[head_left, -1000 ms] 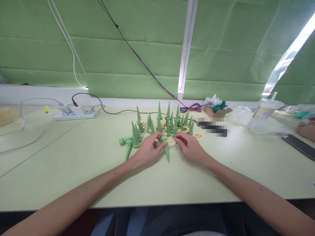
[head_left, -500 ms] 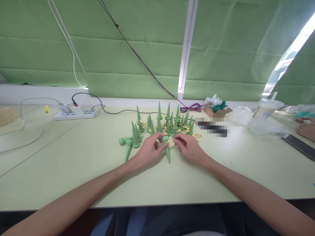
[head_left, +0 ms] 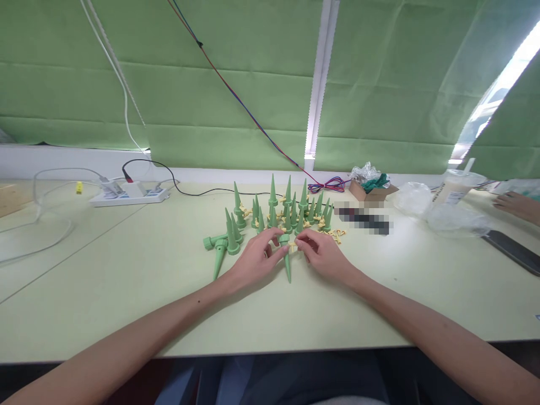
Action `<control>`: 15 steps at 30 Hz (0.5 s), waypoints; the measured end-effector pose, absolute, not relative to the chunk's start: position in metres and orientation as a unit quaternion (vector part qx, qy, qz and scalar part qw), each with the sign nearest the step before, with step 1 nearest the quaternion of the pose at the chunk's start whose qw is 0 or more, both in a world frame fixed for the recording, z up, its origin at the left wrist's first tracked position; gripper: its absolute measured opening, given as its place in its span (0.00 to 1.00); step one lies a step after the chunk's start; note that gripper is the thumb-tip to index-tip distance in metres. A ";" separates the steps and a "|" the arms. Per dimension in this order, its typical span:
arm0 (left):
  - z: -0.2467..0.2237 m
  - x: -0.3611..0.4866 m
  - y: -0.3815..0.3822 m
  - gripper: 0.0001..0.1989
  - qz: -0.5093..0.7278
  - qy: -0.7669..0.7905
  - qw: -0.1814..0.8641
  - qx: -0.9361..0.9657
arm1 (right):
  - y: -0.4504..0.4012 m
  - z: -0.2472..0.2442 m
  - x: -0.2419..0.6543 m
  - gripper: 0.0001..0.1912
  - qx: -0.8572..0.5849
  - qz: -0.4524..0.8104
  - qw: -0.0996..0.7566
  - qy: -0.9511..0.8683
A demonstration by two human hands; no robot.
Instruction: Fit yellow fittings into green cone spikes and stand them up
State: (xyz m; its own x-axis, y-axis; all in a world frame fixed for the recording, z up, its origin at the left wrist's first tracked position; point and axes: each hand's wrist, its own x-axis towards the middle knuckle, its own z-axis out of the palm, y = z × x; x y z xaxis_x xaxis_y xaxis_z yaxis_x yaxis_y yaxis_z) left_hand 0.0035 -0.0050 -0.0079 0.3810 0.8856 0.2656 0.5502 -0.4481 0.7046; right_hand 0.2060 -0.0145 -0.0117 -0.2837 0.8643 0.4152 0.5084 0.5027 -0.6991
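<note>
My left hand (head_left: 262, 252) grips a green plastic watering spike (head_left: 287, 263) near its wide cap, with the pointed end angled down toward me. Between the fingertips of my right hand (head_left: 323, 251) is a small yellow T-shaped valve (head_left: 292, 246), held right beside the spike's collar; whether it touches or enters the spike I cannot tell. Behind both hands stand several more green spikes (head_left: 273, 194), points up. Loose yellow valves (head_left: 337, 234) lie among them and to their right. Two spikes lie on their sides left of my left hand, one of them (head_left: 220, 257) pointing toward me.
A white power strip (head_left: 129, 196) with plugs sits at the back left. Toward the right are a small cardboard box (head_left: 371, 193), a plastic drink cup (head_left: 458, 188), clear plastic bags and a dark phone (head_left: 512, 252). Another person's hand (head_left: 517, 205) rests at the far right.
My hands stay almost in place; the spike's tip has shifted slightly down and left. At the far right, the other person's hand has moved left and up.
</note>
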 end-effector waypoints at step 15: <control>-0.005 0.007 -0.011 0.22 0.309 0.453 0.323 0.771 | -0.016 -0.016 0.202 0.10 -0.435 0.272 0.412 -0.753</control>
